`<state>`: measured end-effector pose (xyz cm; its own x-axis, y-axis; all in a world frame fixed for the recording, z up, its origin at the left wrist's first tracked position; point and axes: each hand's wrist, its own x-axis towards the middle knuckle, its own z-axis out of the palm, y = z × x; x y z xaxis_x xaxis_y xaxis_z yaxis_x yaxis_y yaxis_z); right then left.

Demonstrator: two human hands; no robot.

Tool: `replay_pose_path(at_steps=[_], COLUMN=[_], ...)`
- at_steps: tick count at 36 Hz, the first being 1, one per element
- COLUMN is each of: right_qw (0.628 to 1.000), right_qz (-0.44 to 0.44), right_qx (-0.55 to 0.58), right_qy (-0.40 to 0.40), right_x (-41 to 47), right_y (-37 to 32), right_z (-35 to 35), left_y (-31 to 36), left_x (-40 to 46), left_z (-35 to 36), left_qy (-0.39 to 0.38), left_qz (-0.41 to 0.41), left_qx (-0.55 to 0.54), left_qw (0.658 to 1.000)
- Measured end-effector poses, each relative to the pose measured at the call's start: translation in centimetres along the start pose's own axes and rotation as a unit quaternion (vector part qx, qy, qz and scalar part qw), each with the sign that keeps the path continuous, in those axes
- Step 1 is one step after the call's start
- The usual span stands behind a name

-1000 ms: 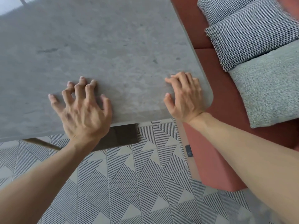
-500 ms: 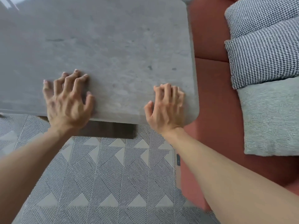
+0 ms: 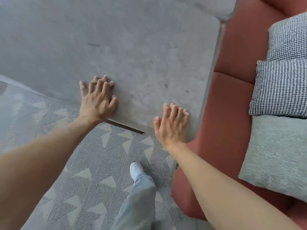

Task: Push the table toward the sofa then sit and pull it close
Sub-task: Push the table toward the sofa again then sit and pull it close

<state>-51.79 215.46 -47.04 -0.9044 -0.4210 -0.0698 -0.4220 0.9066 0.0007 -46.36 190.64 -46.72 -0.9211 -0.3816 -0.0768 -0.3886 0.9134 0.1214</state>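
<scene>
A grey stone-look table [image 3: 132, 47] fills the upper left, its right edge lying along the seat of a rust-red sofa [image 3: 232, 113]. My left hand [image 3: 98, 100] rests palm down on the table's near edge, fingers spread. My right hand [image 3: 171, 125] presses flat on the near right corner, fingers apart, holding nothing. Both forearms reach in from the bottom of the view. The table's near right corner overlaps the sofa seat's front edge.
Two houndstooth cushions [image 3: 282, 87] and a grey cushion [image 3: 275, 150] lie on the sofa at right. A grey geometric rug [image 3: 93, 166] covers the floor. My leg in light jeans with a white shoe [image 3: 136, 170] steps onto the rug below the table.
The view has swung left and the table edge now runs diagonally. Both hands stay flat on the near edge. My leg and shoe have come into view on the rug.
</scene>
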Motion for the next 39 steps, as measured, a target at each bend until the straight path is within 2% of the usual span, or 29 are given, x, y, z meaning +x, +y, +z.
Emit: replay_pose_path(at_steps=[3, 6, 10, 13, 15, 18, 20, 23, 24, 26, 30, 35, 39], right_qw=[0.996, 0.989, 0.966, 0.953, 0.944, 0.917, 0.879, 0.786, 0.760, 0.731, 0.725, 0.754, 0.748], right_qz=[-0.050, -0.051, -0.039, -0.020, -0.020, -0.035, -0.034, -0.006, -0.002, -0.007, 0.003, 0.072, 0.122], right_qx=[-0.017, 0.016, 0.080, 0.127, 0.166, 0.254, 0.348, 0.515, 0.552, 0.586, 0.581, 0.543, 0.533], right_qy=[-0.066, -0.138, -0.245, -0.274, -0.286, -0.307, -0.325, -0.341, -0.343, -0.351, -0.371, -0.364, -0.376], right_x=[1.3, 2.6, 5.4, 9.1, 12.4, 17.6, 20.3, 22.7, 23.1, 23.4, 23.1, 23.2, 23.0], right_y=[1.2, 1.4, 2.5, 3.7, 3.9, 3.2, 2.2, 0.7, 0.4, 0.3, 1.4, 4.4, 7.1], right_z=[-2.1, -4.5, -7.0, -8.9, -10.2, -12.5, -14.7, -18.4, -19.4, -20.9, -20.6, -17.4, -15.1], left_y=[2.0, 3.6, 4.2, 4.0, 4.1, 4.4, 5.0, 6.4, 6.9, 8.2, 10.0, 10.6, 11.7], left_x=[0.6, 0.9, 1.4, 2.1, 3.1, 5.0, 6.1, 7.2, 7.2, 7.0, 5.4, 3.0, 1.6], left_z=[-1.4, -2.7, -4.3, -6.0, -7.7, -10.5, -12.5, -15.2, -15.7, -16.1, -14.6, -11.1, -9.1], left_qy=[-0.029, -0.080, -0.132, -0.150, -0.133, -0.064, -0.012, 0.076, 0.102, 0.128, 0.137, 0.141, 0.157], left_qz=[-0.058, -0.115, -0.136, -0.149, -0.176, -0.254, -0.309, -0.368, -0.380, -0.399, -0.433, -0.482, -0.512], left_qx=[-0.038, -0.054, -0.111, -0.210, -0.260, -0.336, -0.421, -0.579, -0.607, -0.637, -0.665, -0.707, -0.727], left_qw=[0.997, 0.989, 0.976, 0.955, 0.940, 0.905, 0.853, 0.723, 0.691, 0.648, 0.594, 0.498, 0.431])
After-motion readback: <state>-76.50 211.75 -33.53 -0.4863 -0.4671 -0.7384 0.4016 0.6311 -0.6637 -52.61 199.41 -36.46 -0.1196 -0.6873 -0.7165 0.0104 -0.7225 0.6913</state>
